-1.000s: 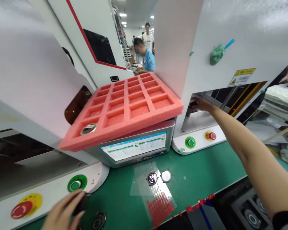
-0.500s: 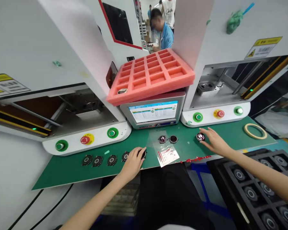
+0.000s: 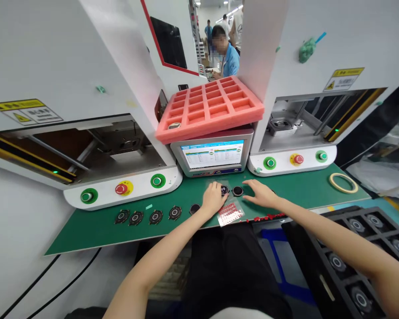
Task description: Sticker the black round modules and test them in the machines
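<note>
Live at the green surface: left hand low and cupped over a round black disc, fingers curled down to its face, knuckles hiding whether any pinch or just a light press. Impossible to tell from here. Right hand spread wide and flat, no grip at all, fingertips just beside a plain dark disc. Both discs up at the top end of a clear film sheet, thin and glossy, red labels clustered on it, and all of it sitting between the hands, seemingly for easy reach from either side.

Further left, four slotted black rings in a neat, evenly spaced line, each apart from the next, probably for lifting one at a time. Above, a pink foam tray, soft and square-celled, perched at a tilt on the monitor, one metal-faced disc in a corner cell. Lower right, a black cell tray, round parts seated in its pockets, close to the right forearm. Nearby, a ring of tan tape.
</note>
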Demonstrator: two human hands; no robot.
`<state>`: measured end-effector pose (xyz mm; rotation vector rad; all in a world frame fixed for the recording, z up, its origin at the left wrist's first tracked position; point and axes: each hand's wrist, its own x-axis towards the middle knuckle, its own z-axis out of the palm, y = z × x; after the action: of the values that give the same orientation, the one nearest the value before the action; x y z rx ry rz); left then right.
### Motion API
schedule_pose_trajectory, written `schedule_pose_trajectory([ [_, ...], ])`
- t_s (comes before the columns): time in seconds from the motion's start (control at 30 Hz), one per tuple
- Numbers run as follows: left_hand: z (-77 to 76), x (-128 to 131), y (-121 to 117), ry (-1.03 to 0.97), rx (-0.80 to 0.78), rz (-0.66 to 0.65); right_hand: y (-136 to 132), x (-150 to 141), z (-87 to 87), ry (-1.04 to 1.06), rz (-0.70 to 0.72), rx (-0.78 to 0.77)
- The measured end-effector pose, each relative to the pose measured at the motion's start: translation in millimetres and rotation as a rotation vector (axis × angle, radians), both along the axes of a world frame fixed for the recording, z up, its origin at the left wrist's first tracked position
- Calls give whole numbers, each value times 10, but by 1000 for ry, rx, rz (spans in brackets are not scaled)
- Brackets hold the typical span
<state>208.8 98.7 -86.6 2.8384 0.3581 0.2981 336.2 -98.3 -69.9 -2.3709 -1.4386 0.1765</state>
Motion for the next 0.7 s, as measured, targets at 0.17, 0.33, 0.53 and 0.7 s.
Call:
schedule_pose_trajectory([
  [0.17, 176, -282, 166, -45, -25, -51, 413, -92, -73, 11, -6, -45],
  [0.33, 737, -967, 1152, -175, 28, 91, 392, -64, -96, 37, 12, -48],
  [0.53, 1286, -1070, 2855, -181, 116, 368, 336, -13, -157, 51, 25, -20],
  [0.7, 1312, -707, 3678, -75, 114, 455, 311, -25, -186, 58, 11, -19],
])
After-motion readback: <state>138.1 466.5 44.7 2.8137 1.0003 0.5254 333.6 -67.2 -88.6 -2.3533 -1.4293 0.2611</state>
